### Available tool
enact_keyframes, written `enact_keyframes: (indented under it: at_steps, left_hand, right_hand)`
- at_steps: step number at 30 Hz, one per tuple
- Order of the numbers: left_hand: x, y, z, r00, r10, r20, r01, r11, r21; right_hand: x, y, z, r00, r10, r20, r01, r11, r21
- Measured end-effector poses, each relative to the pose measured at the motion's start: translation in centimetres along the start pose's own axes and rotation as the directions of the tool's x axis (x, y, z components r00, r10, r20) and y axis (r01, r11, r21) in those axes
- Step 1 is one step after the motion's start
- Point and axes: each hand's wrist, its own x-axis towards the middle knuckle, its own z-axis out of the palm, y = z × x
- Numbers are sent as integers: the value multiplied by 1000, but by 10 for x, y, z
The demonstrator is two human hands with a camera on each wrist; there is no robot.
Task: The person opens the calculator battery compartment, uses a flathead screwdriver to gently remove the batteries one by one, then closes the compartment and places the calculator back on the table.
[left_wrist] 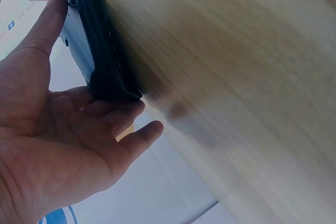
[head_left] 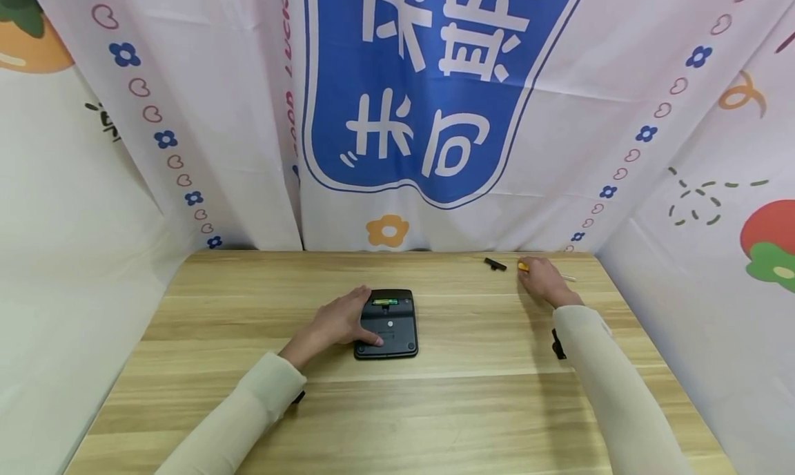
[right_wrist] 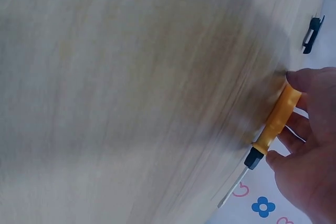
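Note:
A black calculator (head_left: 404, 326) lies back side up on the table, with a green-and-gold battery (head_left: 385, 302) showing in its uncovered slot. My left hand (head_left: 341, 320) holds it from the left, thumb across the back and other fingers at the far-left edge. In the left wrist view, the fingers touch one end of the calculator (left_wrist: 86, 40). Toward the back right, my right hand (head_left: 543, 282) grips a screwdriver by its orange handle (right_wrist: 281, 111). The screwdriver's metal shaft (right_wrist: 232, 187) points away from the palm. Left of this hand lies a small black battery cover (head_left: 495, 264).
The wooden table (head_left: 466, 406) ends at a white printed curtain (head_left: 261, 206) along the back. White cloth walls (head_left: 702, 268) with fruit prints close in both sides. The battery cover is near the table's back edge.

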Motion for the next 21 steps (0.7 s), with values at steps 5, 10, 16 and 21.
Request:
enact_keyframes:
  at_steps: [5,10,16,21]
  left_hand:
    - [0,1,-1,1000,-1,1,1,1000,-8]
    - [-1,1,-1,1000,-1,-1,1,1000,-8]
    - [-1,0,-1,1000,4,-3,-4,1000,-8]
    - [0,0,0,1000,-3,0,3,1000,-4]
  right_hand:
    - [0,0,-1,1000,18,7,-18,1000,12]
    - [0,-1,-2,999,41,18,-41,999,22]
    - [1,0,0,999,54,-2,-54,998,20]
    - [2,0,0,998,58,-20,-58,998,15]
